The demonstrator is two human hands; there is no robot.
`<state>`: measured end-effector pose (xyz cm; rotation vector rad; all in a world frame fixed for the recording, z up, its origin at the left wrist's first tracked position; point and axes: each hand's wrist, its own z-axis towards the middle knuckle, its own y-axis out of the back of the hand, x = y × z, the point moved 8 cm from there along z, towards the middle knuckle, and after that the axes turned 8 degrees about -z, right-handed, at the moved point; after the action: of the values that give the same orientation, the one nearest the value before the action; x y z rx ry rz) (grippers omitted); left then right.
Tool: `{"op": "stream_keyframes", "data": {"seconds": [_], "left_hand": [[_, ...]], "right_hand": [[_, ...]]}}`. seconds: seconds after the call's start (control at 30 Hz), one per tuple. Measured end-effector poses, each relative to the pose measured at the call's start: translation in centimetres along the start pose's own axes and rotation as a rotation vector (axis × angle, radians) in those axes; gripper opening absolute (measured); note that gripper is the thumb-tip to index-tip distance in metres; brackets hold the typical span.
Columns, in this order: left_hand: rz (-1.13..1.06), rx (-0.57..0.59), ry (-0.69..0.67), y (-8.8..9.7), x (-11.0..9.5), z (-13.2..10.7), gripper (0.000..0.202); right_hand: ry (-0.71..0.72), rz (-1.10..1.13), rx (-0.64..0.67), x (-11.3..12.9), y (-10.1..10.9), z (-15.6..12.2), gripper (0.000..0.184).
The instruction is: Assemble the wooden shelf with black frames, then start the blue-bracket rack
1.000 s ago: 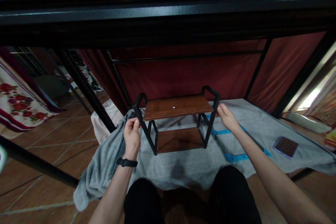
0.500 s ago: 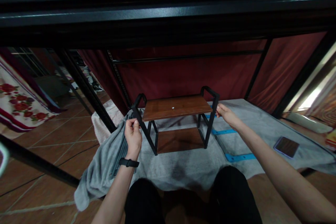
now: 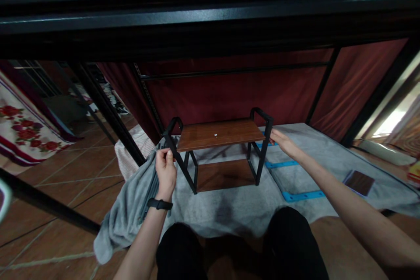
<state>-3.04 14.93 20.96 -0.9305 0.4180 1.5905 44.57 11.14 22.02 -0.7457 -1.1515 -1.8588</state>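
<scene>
A small two-tier shelf [image 3: 223, 134] with brown wooden boards and a black metal frame stands upright on the grey blanket [image 3: 210, 218]. My left hand [image 3: 166, 167] is at the outer side of its left frame, fingers curled and pinched together just below the upper board. On the opposite side, my right hand [image 3: 281, 142] touches the outer face of the right frame with its fingertips, at about the same height. Whatever sits between the fingers of either hand is too small or hidden to name. A tiny white spot [image 3: 215, 135] shows on the upper board.
Right of the shelf lies a frame with blue strips [image 3: 303, 196], and further right a dark wood-topped flat piece [image 3: 360, 182]. Dark rods [image 3: 151, 194] lie left. Black metal bars [image 3: 210, 0] cross overhead, with posts [image 3: 108, 113] at the sides and a red curtain [image 3: 229, 96] behind.
My right hand's fingers look straighter against the right frame, and that arm has shifted slightly. The left hand and the shelf have barely moved.
</scene>
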Motion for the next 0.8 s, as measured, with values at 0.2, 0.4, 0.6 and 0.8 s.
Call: {"op": "stream_keyframes", "data": {"seconds": [0.2,0.4,0.6,0.8], "left_hand": [[0.034,0.011,-0.024,0.0,-0.5,0.0,0.030],[0.052,0.010,-0.025,0.2,-0.4,0.0,0.030],[0.107,0.017,-0.060,-0.1,-0.8,0.0,0.029],[0.161,0.043,-0.078,-0.6,-0.9,-0.2,0.026]], "right_hand": [[-0.187,0.113,0.090,-0.2,-0.3,0.5,0.045],[-0.500,0.256,0.216,-1.5,-0.2,0.0,0.027],[-0.318,0.010,0.117,-0.8,0.1,0.3,0.036],[-0.010,-0.117,-0.001,0.4,0.5,-0.3,0.041]]}}
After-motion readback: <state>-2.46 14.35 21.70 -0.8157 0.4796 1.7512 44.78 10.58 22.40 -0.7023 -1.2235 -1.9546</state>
